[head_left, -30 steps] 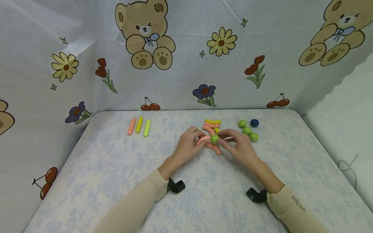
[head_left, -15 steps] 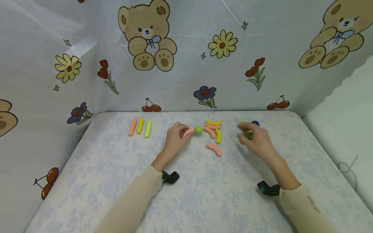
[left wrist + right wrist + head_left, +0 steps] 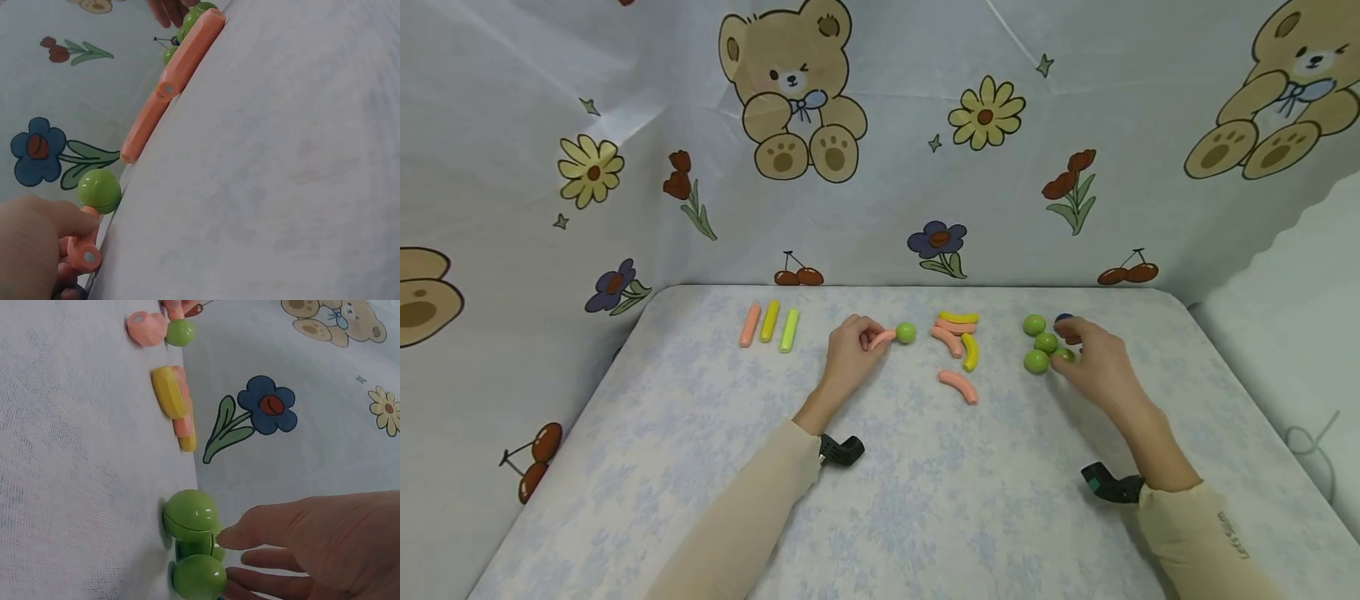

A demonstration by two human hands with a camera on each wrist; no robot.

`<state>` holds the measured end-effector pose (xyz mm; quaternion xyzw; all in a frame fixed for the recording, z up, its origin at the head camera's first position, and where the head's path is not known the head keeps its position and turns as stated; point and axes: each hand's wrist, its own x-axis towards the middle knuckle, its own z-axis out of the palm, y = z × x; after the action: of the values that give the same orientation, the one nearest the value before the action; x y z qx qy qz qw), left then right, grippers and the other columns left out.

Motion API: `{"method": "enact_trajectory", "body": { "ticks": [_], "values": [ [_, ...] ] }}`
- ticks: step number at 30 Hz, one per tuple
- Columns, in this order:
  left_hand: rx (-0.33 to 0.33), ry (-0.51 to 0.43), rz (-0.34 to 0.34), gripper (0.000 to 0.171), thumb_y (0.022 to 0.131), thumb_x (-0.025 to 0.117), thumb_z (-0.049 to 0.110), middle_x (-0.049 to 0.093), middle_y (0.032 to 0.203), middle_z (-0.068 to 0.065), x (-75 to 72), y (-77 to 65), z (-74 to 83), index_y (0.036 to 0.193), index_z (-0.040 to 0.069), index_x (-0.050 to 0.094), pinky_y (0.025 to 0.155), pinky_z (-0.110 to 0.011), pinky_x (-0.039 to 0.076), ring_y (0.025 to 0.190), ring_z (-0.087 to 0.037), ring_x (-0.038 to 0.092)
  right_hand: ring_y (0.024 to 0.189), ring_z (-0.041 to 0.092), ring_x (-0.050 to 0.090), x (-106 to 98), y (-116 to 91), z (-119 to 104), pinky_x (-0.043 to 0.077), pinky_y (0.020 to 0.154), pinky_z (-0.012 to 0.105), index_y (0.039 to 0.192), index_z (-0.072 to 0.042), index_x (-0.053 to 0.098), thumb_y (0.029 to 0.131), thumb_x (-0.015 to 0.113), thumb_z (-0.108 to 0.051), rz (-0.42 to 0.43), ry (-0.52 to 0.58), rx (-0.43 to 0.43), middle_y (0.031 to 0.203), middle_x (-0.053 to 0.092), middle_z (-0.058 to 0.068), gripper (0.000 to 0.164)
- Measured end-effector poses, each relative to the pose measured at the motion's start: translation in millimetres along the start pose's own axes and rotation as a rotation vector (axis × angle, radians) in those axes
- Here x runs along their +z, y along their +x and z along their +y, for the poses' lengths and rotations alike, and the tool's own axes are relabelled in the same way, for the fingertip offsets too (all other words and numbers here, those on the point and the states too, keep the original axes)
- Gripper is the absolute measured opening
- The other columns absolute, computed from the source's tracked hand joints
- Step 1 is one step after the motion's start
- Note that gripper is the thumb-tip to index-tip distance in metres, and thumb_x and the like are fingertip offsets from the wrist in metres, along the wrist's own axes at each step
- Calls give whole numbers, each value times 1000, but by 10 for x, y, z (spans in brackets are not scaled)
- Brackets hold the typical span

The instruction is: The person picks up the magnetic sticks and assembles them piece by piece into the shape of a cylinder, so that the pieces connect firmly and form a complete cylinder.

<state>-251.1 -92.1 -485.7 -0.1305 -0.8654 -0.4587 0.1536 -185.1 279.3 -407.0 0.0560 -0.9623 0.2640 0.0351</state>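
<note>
My left hand [image 3: 852, 346] pinches a curved pink stick [image 3: 882, 338] between thumb and fingers. A green ball [image 3: 906, 333] sits against its far end; in the left wrist view a silver disc shows in the stick's near end [image 3: 89, 257]. My right hand [image 3: 1101, 358] is beside a cluster of green balls [image 3: 1037, 362], thumb and fingers apart. Its fingers partly cover the rightmost green ball [image 3: 1065, 356] and a dark blue ball [image 3: 1063, 317]. In the right wrist view the thumb overlaps the green balls [image 3: 190, 515]; whether it touches them I cannot tell.
Between the hands lie curved pink sticks [image 3: 958, 387] and curved yellow sticks [image 3: 970, 352]. Three straight sticks stand apart at the back left: pink [image 3: 750, 325], yellow [image 3: 770, 322] and lime [image 3: 789, 331]. A patterned cloth [image 3: 880, 150] hangs behind the table [image 3: 940, 500].
My left hand has moved left with the curved pink stick and green ball, away from the other curved sticks. My right hand has moved right, and the cluster now shows one more green ball.
</note>
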Motion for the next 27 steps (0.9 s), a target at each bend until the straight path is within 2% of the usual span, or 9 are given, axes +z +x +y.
{"method": "enact_trajectory", "body": {
  "ticks": [5, 10, 14, 27],
  "values": [
    [-7, 5, -4, 14, 93, 83, 18, 61, 82, -6, 9, -8, 5, 97, 7, 76, 64, -27, 44, 69, -15, 52, 112, 52, 61, -36, 4, 70, 53, 92, 62, 138, 16, 52, 95, 73, -14, -104, -62, 96, 124, 63, 38, 57],
    [-13, 9, -9, 15, 93, 83, 20, 62, 83, -6, 13, -14, 14, 97, 7, 76, 65, -27, 44, 70, -15, 53, 92, 38, 62, -16, 1, 121, 55, 80, 51, 125, 15, 61, 93, 77, -13, -135, -86, 143, 105, 68, 28, 45],
    [-14, 8, -8, 15, 93, 84, 20, 63, 83, -6, 15, -14, 25, 97, 7, 76, 65, -27, 44, 70, -16, 53, 89, 37, 63, -9, -4, 140, 56, 76, 49, 119, 14, 65, 92, 78, -12, -117, -83, 139, 101, 69, 27, 40],
    [1, -11, -4, 17, 93, 84, 21, 63, 82, -6, -24, -18, 52, 97, 7, 76, 63, -27, 43, 67, -15, 52, 90, 39, 68, -30, 11, 132, 58, 76, 51, 118, 14, 67, 92, 76, -16, -95, -91, 94, 102, 73, 28, 41]
  ]
}}
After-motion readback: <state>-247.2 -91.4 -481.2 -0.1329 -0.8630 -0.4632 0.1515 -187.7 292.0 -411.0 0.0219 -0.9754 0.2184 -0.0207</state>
